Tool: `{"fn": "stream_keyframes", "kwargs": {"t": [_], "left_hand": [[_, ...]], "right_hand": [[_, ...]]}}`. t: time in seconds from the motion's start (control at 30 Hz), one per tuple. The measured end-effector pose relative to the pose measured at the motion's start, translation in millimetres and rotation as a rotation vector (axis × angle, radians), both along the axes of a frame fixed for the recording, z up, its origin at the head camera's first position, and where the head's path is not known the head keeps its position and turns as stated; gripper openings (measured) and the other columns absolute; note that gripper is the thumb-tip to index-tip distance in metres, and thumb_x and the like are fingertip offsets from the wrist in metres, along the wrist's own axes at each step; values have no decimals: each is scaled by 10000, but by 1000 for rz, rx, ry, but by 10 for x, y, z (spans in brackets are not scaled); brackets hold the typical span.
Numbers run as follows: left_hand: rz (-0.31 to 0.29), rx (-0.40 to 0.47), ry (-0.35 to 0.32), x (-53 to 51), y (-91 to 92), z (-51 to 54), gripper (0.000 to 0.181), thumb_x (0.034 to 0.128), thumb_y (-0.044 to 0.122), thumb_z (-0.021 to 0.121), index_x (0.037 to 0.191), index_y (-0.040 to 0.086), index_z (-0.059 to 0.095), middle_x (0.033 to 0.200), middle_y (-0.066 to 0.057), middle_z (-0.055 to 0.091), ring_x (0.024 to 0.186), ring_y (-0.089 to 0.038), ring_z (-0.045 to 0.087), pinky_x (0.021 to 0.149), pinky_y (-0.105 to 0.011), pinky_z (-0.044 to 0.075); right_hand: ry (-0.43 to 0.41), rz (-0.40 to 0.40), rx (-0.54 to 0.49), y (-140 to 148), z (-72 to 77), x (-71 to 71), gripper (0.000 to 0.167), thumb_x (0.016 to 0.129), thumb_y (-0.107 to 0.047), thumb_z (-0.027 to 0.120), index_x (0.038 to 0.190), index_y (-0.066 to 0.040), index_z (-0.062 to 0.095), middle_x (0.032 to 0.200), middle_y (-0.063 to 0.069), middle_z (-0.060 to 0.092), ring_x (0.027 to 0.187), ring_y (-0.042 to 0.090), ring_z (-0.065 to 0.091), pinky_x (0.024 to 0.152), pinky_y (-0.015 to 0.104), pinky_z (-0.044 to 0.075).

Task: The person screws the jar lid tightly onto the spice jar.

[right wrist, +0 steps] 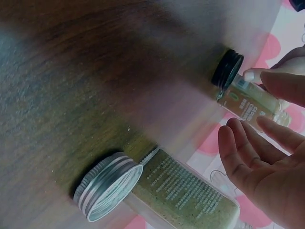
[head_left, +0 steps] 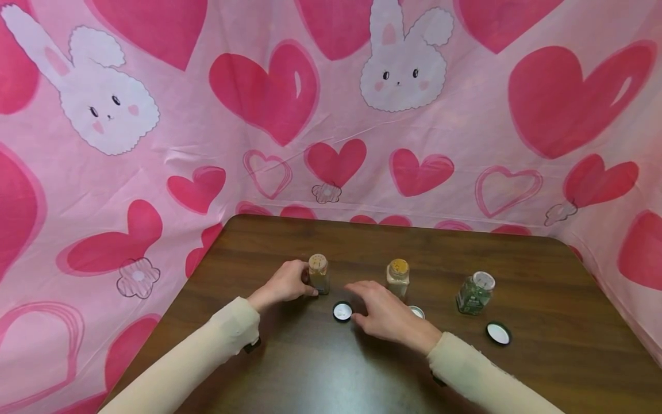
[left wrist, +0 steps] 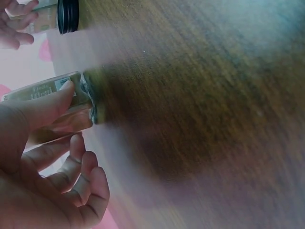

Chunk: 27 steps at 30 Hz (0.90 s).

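My left hand (head_left: 287, 282) holds a small glass spice jar (head_left: 319, 276) upright on the table, thumb on one side and fingers on the other; the left wrist view shows the thumb on the jar (left wrist: 62, 102) near its base. A black-rimmed lid (head_left: 342, 311) lies just in front of that jar, white inside up. My right hand (head_left: 388, 315) hovers beside this lid with fingers extended and nothing in them. Behind the right hand stands a second jar (head_left: 397, 277) with a yellowish top, its silver lid (right wrist: 108, 186) lying close by.
A jar with green contents (head_left: 474, 293) stands at the right of the brown table (head_left: 289, 374), with a dark-rimmed lid (head_left: 499, 333) in front of it. Pink cloth (head_left: 331, 121) with hearts and rabbits hangs behind and at both sides.
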<state>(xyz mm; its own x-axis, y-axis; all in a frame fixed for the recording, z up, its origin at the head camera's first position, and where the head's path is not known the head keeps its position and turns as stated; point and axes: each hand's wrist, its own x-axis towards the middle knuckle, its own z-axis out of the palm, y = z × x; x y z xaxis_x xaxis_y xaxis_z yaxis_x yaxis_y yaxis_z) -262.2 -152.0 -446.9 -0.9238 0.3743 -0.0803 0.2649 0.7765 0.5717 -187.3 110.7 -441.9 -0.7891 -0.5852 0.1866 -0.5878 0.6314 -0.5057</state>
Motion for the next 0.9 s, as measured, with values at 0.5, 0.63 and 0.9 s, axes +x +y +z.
{"fn": "stream_keyframes", "kwargs": {"t": [0.5, 0.63, 0.9], "left_hand": [[-11, -6, 2, 11, 5, 11, 347, 800, 157, 946, 1043, 52, 722, 772, -5, 605, 722, -182, 541, 662, -329, 444], [5, -6, -18, 10, 18, 12, 355, 797, 152, 948, 1055, 55, 725, 795, -2, 620, 743, -188, 556, 680, -341, 466], [7, -18, -26, -10, 18, -19, 347, 801, 159, 947, 1037, 61, 712, 808, -6, 620, 748, -187, 558, 688, -347, 466]], "right_hand": [[10, 7, 44, -42, -83, -23, 556, 854, -90, 851, 1356, 36, 645, 1346, 162, 670, 1246, 331, 612, 1035, 512, 492], [-4, 14, 47, -44, -113, -30, 557, 855, -80, 852, 1356, 41, 642, 1347, 171, 667, 1246, 332, 612, 1032, 514, 493], [-9, 27, 63, -70, -178, -35, 542, 861, -88, 851, 1351, 27, 649, 1327, 170, 672, 1225, 321, 619, 1009, 512, 510]]}}
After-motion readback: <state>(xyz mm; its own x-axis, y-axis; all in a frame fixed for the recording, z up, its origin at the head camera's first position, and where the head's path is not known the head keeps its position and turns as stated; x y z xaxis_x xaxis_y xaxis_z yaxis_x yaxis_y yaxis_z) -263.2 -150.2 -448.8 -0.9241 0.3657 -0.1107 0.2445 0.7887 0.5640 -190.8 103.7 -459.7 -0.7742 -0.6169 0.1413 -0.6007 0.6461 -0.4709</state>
